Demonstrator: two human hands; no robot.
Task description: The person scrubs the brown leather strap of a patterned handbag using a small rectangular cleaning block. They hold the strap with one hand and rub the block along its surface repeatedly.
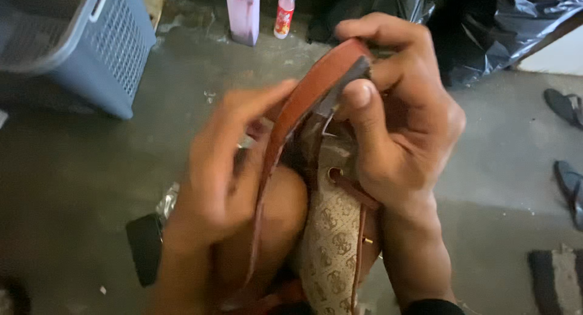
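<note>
A blue slatted laundry basket (103, 44) stands on the concrete floor (79, 169), well apart from the fingers, up and to the left of them; what lies inside it cannot be told. Beyond the fingertips, at the top of the view, a pink rectangular bottle (243, 14) stands just beside a small clear bottle with a red label and yellow cap (284, 12). To the right of these, behind the right hand's knuckles, crumpled black plastic sheeting (486, 29) lies heaped. Dark sandals (568, 145) rest on the floor far off to the right.

The right hand (401, 126) is curled, its thumb and forefinger clamped together on the end of a reddish-brown leather strap (303, 102), pinching it at the strap's highest point. The strap curves down from that pinch between the two hands. The left hand (228, 163) is blurred, its fingers stretched out and close together, their tips touching the strap's side just below the right thumb; whether they grip it I cannot tell. A dark watch (144, 248) sits on the left wrist.

Under the right palm, between both wrists, sits a beige patterned handbag (331, 242) with brown trim, touching the right hand's heel and hanging below the fingers.
</note>
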